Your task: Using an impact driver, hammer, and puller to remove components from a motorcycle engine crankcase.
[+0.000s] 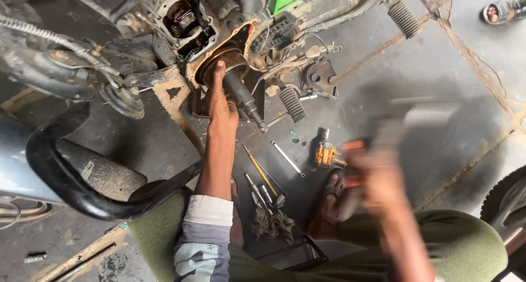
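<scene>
Oily workshop floor [427, 96], left hand [222, 109] gripping punch [241, 96] against engine [219, 57], right hand [378, 178] blurred, grip unclear.

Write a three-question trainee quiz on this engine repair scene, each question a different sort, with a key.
1. True or false: the left hand holds a dark socket tool against the open engine.
2. Which hand is motion-blurred? A left, B right.
3. Fill in: a yellow-handled ____ lies on the floor below the left hand.

Key: 1 true. 2 B, the right hand swinging a hammer. 3 screwdriver.
</scene>
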